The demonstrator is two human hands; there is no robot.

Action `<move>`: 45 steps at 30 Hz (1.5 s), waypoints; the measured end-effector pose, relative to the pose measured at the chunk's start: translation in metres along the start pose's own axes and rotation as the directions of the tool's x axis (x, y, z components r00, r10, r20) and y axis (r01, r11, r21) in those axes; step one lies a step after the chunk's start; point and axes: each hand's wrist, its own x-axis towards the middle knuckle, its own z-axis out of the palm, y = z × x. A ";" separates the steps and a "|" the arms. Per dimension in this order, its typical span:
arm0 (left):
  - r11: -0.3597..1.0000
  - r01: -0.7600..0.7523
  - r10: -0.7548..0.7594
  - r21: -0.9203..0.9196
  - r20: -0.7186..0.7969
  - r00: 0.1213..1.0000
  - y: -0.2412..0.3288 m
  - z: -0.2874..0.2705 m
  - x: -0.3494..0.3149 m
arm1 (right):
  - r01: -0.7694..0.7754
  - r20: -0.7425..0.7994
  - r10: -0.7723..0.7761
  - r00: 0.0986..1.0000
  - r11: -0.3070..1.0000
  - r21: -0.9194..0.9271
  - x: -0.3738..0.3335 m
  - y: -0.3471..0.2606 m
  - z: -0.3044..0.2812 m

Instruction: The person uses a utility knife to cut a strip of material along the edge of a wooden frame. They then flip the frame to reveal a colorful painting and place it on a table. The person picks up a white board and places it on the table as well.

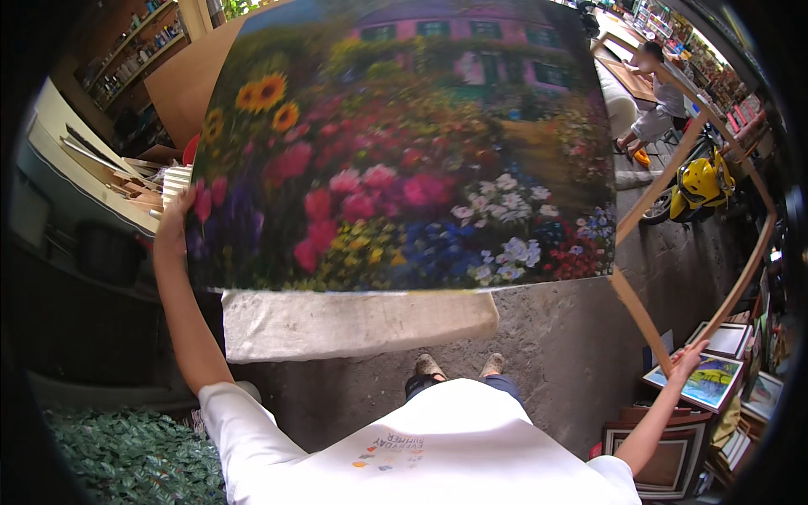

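A large canvas painting [396, 168] of a flower garden before a pink house fills the upper middle, held up in front of me. My left hand [174, 215] is closed on its left edge, the fingers partly hidden by the canvas. Out at the lower right, my right hand [688, 359] is wrapped round a corner of a bare wooden frame [642, 317]. That frame stands tilted with an open middle, and the painting covers part of its left side.
Below the painting lies a pale cloth-covered surface [353, 324]. Framed pictures [656, 454] lean at the lower right. A yellow scooter [703, 185] and a seated person [669, 101] are beyond the wooden frame. Green foliage [126, 454] is at lower left, bottle shelves [139, 63] at upper left.
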 end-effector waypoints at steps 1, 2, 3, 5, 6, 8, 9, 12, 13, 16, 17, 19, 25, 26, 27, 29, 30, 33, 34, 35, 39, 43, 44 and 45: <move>0.999 -0.001 0.001 0.044 0.000 1.000 -0.018 -0.021 -0.014 | 0.041 -0.062 -0.043 0.997 0.998 -0.045 0.011 -0.003 -0.007; 0.997 0.000 0.000 0.080 0.001 1.000 -0.039 -0.040 -0.027 | 0.086 -0.123 -0.097 0.988 0.992 -0.094 0.026 -0.005 -0.016; 0.998 0.049 -0.047 0.042 -0.038 0.998 -0.064 -0.044 -0.037 | 0.128 -0.184 -0.162 0.970 0.975 -0.181 0.044 -0.010 -0.032; 0.992 0.087 -0.079 0.087 -0.090 0.993 -0.108 -0.079 -0.070 | 0.114 -0.239 -0.191 0.952 0.947 -0.302 0.038 -0.009 -0.037; 0.984 0.088 -0.075 0.154 -0.091 0.993 -0.137 -0.111 -0.079 | 0.105 -0.261 -0.218 0.940 0.916 -0.388 0.048 -0.002 -0.047; 0.981 0.195 -0.191 0.006 -0.184 0.964 -0.193 -0.122 -0.098 | -0.015 -0.326 -0.230 0.917 0.797 -0.604 0.050 -0.001 -0.052; 0.975 0.211 -0.193 0.073 -0.201 0.960 -0.223 -0.147 -0.109 | -0.085 -0.350 -0.228 0.908 0.720 -0.689 0.056 0.010 -0.052; 0.925 0.327 -0.235 0.191 -0.387 0.892 -0.316 -0.162 -0.122 | -0.106 -0.344 -0.355 0.869 0.547 -0.830 0.091 0.049 -0.078; 0.875 0.423 -0.273 0.235 -0.483 0.832 -0.329 -0.167 -0.140 | -0.132 -0.323 -0.301 0.897 0.514 -0.847 0.077 0.064 -0.062; 0.687 0.645 -0.404 0.333 -0.563 0.721 -0.420 -0.179 -0.152 | -0.099 -0.260 -0.433 0.863 0.361 -0.927 0.132 0.088 -0.107; 0.607 0.663 -0.336 0.438 -0.615 0.714 -0.417 -0.177 -0.161 | -0.083 -0.216 -0.403 0.889 0.323 -0.943 0.115 0.102 -0.105; 0.480 0.683 -0.162 0.550 -0.710 0.686 -0.418 -0.170 -0.170 | 0.012 -0.124 -0.517 0.847 0.252 -0.968 0.085 0.117 -0.109; 0.380 0.689 0.345 0.617 -0.786 0.513 -0.412 -0.140 -0.176 | 0.016 -0.070 -0.440 0.895 0.188 -0.982 0.027 0.118 -0.105; 0.425 0.668 0.355 0.611 -0.791 0.498 -0.417 -0.124 -0.164 | -0.015 -0.085 -0.393 0.916 0.177 -0.984 0.017 0.112 -0.107; 0.498 0.602 0.379 0.624 -0.781 0.496 -0.423 -0.101 -0.151 | -0.047 -0.103 -0.346 0.933 0.165 -0.985 0.011 0.109 -0.113; 0.493 0.506 0.452 0.708 -0.705 0.547 -0.432 -0.063 -0.133 | -0.066 -0.106 -0.328 0.939 0.131 -0.989 0.019 0.114 -0.124; 0.524 0.445 0.473 0.726 -0.682 0.557 -0.435 -0.059 -0.124 | -0.056 -0.085 -0.295 0.952 0.106 -0.993 0.024 0.125 -0.121; 0.495 0.228 0.523 0.838 -0.497 0.693 -0.431 0.055 -0.085 | -0.082 -0.090 -0.115 0.989 0.074 -0.994 0.025 0.132 -0.139; 0.553 0.136 0.503 0.822 -0.459 0.732 -0.419 0.093 -0.079 | -0.059 -0.065 -0.078 0.995 0.077 -0.995 0.003 0.116 -0.110; 0.538 0.048 0.524 0.842 -0.377 0.764 -0.417 0.139 -0.072 | -0.055 -0.057 -0.075 0.996 0.037 -0.998 0.005 0.113 -0.110; 0.542 -0.255 0.470 0.801 -0.037 0.882 -0.433 0.281 -0.077 | -0.097 -0.096 -0.029 0.995 -0.066 -0.993 0.028 0.137 -0.109; 0.538 -0.427 0.350 0.727 0.268 0.898 -0.432 0.400 -0.100 | -0.188 -0.185 0.090 0.979 0.022 -0.982 0.044 0.134 -0.131; 0.564 -0.422 0.299 0.710 0.301 0.906 -0.431 0.429 -0.106 | -0.224 -0.217 0.126 0.968 0.043 -0.974 0.050 0.130 -0.136; 0.589 -0.413 0.244 0.695 0.334 0.910 -0.432 0.459 -0.113 | -0.221 -0.214 0.108 0.971 0.064 -0.973 0.068 0.149 -0.151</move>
